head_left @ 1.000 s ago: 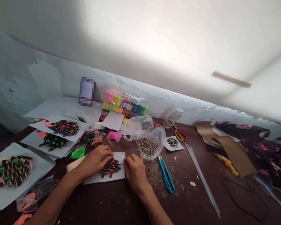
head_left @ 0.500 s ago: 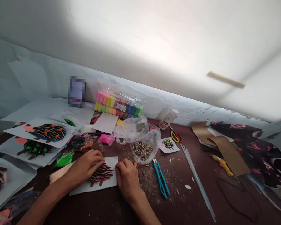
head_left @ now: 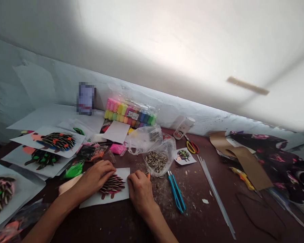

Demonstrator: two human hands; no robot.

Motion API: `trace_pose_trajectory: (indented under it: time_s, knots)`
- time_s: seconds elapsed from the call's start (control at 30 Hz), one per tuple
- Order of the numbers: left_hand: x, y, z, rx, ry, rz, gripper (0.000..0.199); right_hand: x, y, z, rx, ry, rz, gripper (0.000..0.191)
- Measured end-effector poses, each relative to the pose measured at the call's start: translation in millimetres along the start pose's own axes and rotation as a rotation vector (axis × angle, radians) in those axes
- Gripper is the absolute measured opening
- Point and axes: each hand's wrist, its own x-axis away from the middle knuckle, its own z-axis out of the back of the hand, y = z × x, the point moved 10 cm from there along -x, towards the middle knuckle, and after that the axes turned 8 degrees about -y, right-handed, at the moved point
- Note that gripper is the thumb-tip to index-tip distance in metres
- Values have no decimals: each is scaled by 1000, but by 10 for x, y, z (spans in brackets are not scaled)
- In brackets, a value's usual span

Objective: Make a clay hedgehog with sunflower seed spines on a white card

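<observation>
A hedgehog shape (head_left: pixel 114 184) covered in striped seeds, with pink and brown clay, lies on a white card (head_left: pixel 103 201). My left hand (head_left: pixel 98 175) rests over the card's left part, its fingers closed together at the hedgehog's upper left; what they may hold is hidden. At the card's right edge is my right hand (head_left: pixel 141 187), its fingers curled inward and their tips hidden. Just beyond it, a clear bag (head_left: pixel 172 148) holds striped seeds (head_left: pixel 156 161).
Finished seed hedgehogs (head_left: pixel 58 142) on paper lie left. Behind are a pack of coloured clay (head_left: pixel 130 113) and a white bottle (head_left: pixel 183 128). Blue tweezers (head_left: pixel 176 192), scissors (head_left: pixel 192 146), glue sticks (head_left: pixel 215 192) and a yellow glue gun (head_left: pixel 243 177) lie right.
The whole view has shifted slightly, with things appearing a little further right. Both hands keep about the same places at the card.
</observation>
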Motion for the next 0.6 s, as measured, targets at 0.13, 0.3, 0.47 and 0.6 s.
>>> trace_pose_trajectory:
  time_s: [0.13, 0.3, 0.47, 0.6]
  knots:
    - [-2, -33, 90, 1, 45, 15, 30, -8, -8, 10, -1, 16, 13, 10]
    - [18, -43, 278, -71, 153, 24, 31, -34, -2, 25, -9, 15, 3, 11]
    - [15, -69, 267, -128, 121, 33, 30, -48, 35, 70, -114, 44, -6, 20]
    - [22, -98, 214, -161, 46, 73, 29, -80, 133, 40, -220, 45, -47, 30]
